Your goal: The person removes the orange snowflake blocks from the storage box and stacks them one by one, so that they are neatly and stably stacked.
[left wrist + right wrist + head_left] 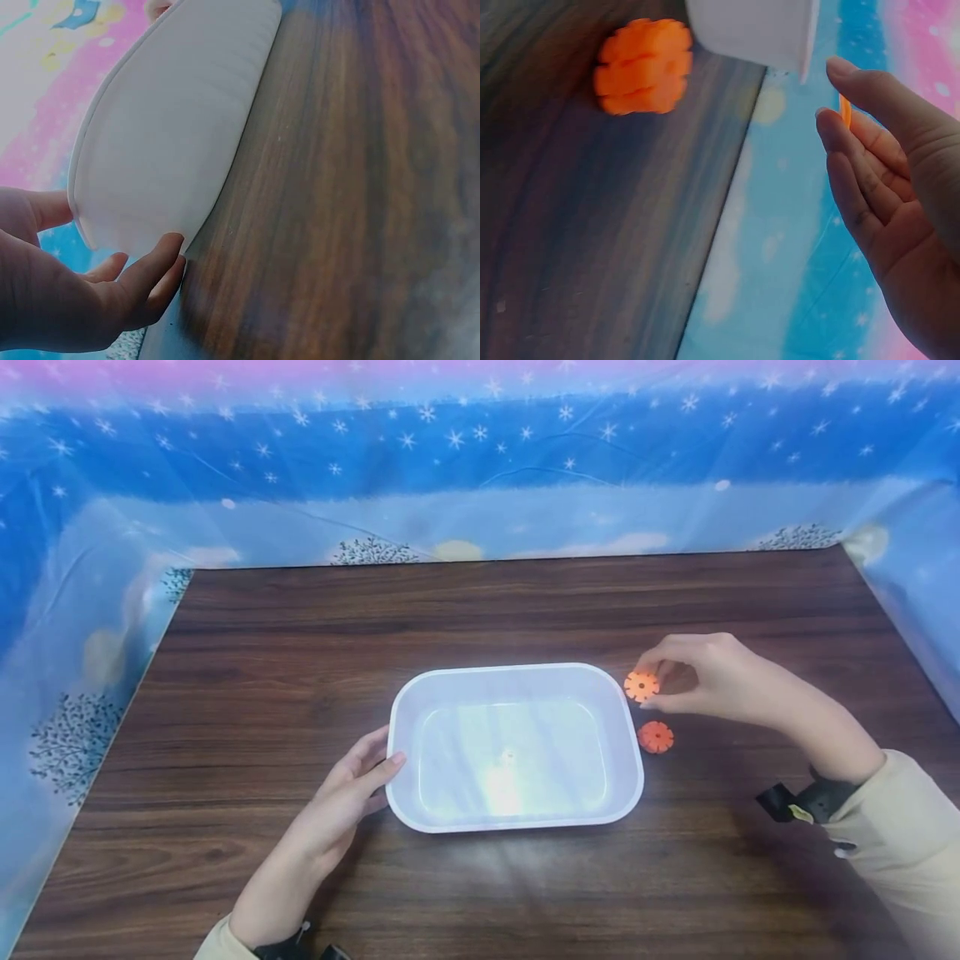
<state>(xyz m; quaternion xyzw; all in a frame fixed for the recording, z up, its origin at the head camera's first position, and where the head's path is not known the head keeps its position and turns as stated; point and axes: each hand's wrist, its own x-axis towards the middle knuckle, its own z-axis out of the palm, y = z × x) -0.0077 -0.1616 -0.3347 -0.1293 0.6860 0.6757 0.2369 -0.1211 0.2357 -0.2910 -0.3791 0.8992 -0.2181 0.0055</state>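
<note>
A white plastic tub [465,768] sits on the table, its inside bare apart from glare and a small mark in the floor. My left hand [341,797] grips its left end, thumb over the rim and fingers against the outer wall, as the left wrist view [97,289] also shows. Beyond the tub's right rim, my right hand [708,681] pinches an orange notched disc [641,686] between thumb and fingers. In the right wrist view only the disc's thin edge [845,111] shows. Below it on the table lies a stack of orange-red notched discs [657,737], close beside the tub.
The dark wood-grain table [525,893] extends around the tub. A blue and pink cloth [480,452] with snowflakes hangs along its back and sides. A black strap with a device [806,797] is on the right wrist.
</note>
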